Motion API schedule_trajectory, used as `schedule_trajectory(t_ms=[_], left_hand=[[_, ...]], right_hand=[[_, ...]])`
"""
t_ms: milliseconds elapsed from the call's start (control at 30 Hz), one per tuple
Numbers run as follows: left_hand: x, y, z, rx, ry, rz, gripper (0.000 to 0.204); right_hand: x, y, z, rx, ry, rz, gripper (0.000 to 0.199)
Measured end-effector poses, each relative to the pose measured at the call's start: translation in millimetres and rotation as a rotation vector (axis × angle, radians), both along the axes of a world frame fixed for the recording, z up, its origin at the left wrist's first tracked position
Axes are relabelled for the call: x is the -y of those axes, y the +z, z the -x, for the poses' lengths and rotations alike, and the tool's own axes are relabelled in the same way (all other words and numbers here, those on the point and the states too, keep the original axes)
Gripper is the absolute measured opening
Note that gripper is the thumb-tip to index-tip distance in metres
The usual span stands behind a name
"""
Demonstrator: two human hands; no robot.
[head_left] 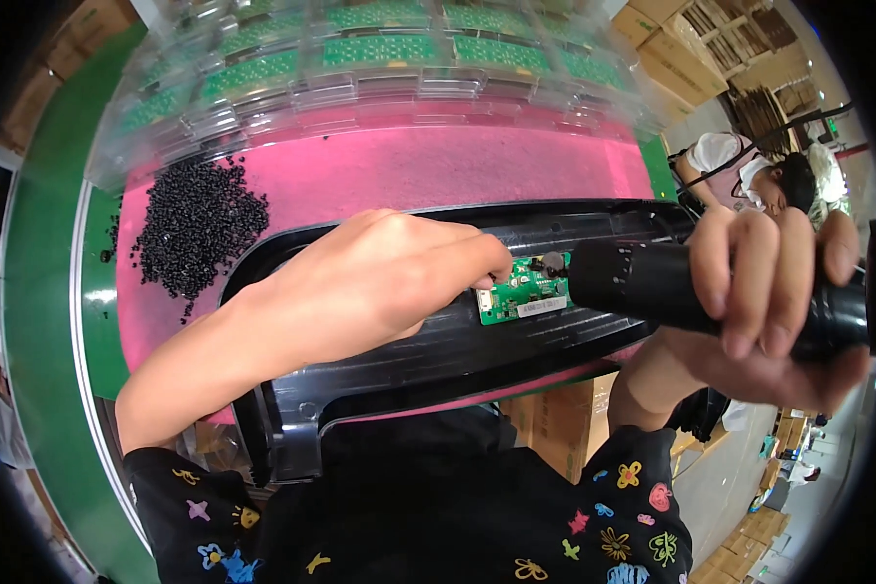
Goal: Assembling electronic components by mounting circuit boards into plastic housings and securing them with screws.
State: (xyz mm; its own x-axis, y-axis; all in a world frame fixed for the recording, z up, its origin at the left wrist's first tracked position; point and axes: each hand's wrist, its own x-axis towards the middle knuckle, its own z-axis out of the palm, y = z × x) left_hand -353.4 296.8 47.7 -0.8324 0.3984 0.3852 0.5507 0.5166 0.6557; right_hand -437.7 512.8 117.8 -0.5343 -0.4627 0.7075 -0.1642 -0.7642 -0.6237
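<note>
A green circuit board [519, 304] with a white connector and a pale label strip lies in a long glossy black plastic housing [448, 346]. My left hand [389, 277] reaches across the housing, its fingers pinched together at the board's left end; what is between the fingertips is hidden. In my right hand [764, 282] is a thick black cylindrical electric screwdriver [652, 282], gripped with the fingers wrapped round it. It is held nearly level, its front end over the right end of the board. The tool's tip cannot be made out.
A heap of small black screws [200, 224] lies on the pink tabletop [389, 161] at the left. Clear plastic trays of green boards [380, 54] are stacked along the back. Another person [740, 170] is at the far right, near cardboard boxes [676, 54].
</note>
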Motion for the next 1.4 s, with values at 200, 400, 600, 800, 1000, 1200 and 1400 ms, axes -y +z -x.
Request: schedule_trajectory(t_ms=[200, 400, 600, 800, 1000, 1200, 1400], left_hand=[[-1, 1, 0, -0.106, 0.033, -0.036, 0.018], [3, -5, 3, -0.134, 0.039, 0.052, 0.021], [3, -2, 6, -0.165, 0.041, 0.052, 0.020], [2, -2, 6, -0.211, 0.053, 0.041, 0.023], [1, -4, 6, -0.240, 0.068, 0.074, 0.023], [3, -5, 7, -0.229, 0.060, 0.077, 0.022], [5, -2, 5, -0.163, 0.072, 0.033, 0.015]], right_hand=[[18, -2, -7, -0.087, 0.020, 0.076, 0.045], [23, -16, -8, -0.009, 0.016, 0.106, 0.045], [11, -13, -9, 0.008, -0.004, 0.074, 0.044], [13, -16, -9, 0.027, 0.002, 0.092, 0.043], [10, -16, -7, -0.004, 0.014, 0.058, 0.045], [9, -17, -7, 0.004, 0.018, 0.063, 0.045], [15, -21, -3, -0.031, 0.087, 0.048, 0.047]])
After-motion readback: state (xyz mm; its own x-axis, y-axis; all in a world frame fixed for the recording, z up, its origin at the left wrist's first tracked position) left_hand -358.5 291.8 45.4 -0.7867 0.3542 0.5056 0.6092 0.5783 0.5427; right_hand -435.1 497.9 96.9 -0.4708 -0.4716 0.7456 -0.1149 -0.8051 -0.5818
